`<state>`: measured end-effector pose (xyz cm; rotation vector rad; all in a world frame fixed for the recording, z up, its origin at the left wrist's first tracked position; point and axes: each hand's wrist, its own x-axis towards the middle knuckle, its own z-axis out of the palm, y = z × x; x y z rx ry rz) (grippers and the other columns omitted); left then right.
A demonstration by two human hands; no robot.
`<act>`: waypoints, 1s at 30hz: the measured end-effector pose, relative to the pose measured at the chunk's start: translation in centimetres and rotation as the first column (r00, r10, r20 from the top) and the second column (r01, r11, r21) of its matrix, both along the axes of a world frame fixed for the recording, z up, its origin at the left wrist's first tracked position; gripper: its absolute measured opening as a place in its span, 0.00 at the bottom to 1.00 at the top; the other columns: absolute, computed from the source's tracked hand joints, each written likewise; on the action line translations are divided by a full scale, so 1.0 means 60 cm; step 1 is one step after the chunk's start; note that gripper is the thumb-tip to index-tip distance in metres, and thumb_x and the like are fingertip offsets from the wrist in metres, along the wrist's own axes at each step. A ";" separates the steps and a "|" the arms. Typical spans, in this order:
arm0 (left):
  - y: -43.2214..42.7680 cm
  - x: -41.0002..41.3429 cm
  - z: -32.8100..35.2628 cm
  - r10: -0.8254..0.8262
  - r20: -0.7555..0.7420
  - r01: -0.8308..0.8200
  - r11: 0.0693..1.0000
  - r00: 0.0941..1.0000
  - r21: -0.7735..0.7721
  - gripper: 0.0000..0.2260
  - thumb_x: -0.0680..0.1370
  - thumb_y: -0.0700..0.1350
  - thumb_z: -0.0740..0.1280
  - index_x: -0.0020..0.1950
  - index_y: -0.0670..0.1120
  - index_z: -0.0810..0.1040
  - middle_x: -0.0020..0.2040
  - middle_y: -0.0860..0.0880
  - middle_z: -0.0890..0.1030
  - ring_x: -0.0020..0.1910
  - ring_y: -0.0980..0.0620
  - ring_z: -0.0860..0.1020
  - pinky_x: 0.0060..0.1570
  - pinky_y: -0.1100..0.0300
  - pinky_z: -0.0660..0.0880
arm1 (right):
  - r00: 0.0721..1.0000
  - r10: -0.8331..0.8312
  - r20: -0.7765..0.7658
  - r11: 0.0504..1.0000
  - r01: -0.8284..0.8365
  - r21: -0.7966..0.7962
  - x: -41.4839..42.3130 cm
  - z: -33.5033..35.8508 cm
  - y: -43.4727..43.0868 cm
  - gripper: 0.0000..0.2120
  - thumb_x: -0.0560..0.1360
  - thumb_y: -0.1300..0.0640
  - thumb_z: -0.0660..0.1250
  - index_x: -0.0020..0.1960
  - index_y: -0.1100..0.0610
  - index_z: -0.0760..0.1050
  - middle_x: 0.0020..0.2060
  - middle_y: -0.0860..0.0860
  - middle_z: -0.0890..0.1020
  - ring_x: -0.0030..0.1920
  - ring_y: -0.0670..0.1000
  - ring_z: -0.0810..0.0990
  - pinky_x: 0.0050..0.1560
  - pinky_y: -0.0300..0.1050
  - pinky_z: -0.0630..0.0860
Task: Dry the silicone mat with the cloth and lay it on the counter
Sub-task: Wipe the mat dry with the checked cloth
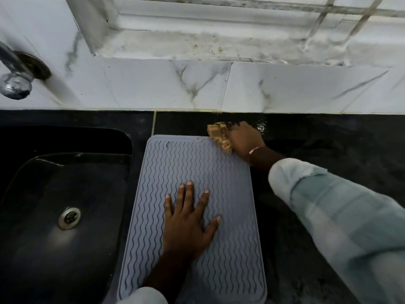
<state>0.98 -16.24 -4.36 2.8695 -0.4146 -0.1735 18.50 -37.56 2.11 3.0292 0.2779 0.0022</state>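
A grey silicone mat [175,167] with wavy ridges lies flat on the black counter [328,150], just right of the sink. My left hand [188,222] presses flat on the mat's middle with fingers spread, holding nothing. My right hand [244,139] is closed around a bunched tan cloth [220,136] at the mat's far right corner. The cloth touches that corner and the counter beside it.
A black sink [54,194] with a metal drain [69,217] sits left of the mat. A chrome tap [13,73] juts from the marbled white wall tiles [285,88] at far left. A small wet patch [260,127] glints behind my right hand.
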 end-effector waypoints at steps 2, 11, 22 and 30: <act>-0.002 0.000 0.004 0.015 -0.004 -0.015 1.000 1.000 0.002 0.32 0.75 0.71 0.45 0.77 0.61 0.48 0.79 0.48 0.44 0.78 0.48 0.40 0.74 0.43 0.36 | 0.999 0.023 -0.043 0.995 -0.018 0.096 -0.028 -0.012 0.042 0.15 0.80 0.50 0.56 0.60 0.55 0.76 0.59 0.54 0.80 0.58 0.56 0.77 0.53 0.51 0.76; -0.001 -0.002 0.005 0.016 0.024 -0.016 1.000 1.000 -0.005 0.32 0.76 0.71 0.43 0.77 0.61 0.46 0.79 0.49 0.43 0.78 0.50 0.39 0.74 0.44 0.36 | 0.991 -0.102 -0.086 0.995 0.100 -0.018 -0.014 0.027 0.008 0.14 0.81 0.53 0.56 0.56 0.57 0.78 0.51 0.56 0.81 0.56 0.58 0.77 0.50 0.53 0.77; -0.001 -0.004 0.006 0.019 0.026 -0.019 1.000 0.999 -0.006 0.32 0.75 0.71 0.42 0.77 0.62 0.44 0.79 0.49 0.41 0.77 0.50 0.38 0.73 0.45 0.33 | 0.960 -0.235 -0.152 0.966 0.248 0.072 -0.086 0.046 -0.066 0.09 0.77 0.51 0.62 0.49 0.54 0.78 0.46 0.53 0.83 0.47 0.56 0.82 0.43 0.46 0.75; -0.005 -0.002 0.006 0.040 0.033 -0.040 0.999 0.999 -0.007 0.33 0.74 0.72 0.40 0.77 0.62 0.47 0.79 0.50 0.45 0.78 0.50 0.40 0.74 0.45 0.35 | 0.930 0.358 -0.081 0.928 -0.344 0.144 -0.152 -0.037 0.036 0.17 0.80 0.49 0.58 0.67 0.49 0.73 0.67 0.51 0.75 0.62 0.58 0.71 0.57 0.53 0.75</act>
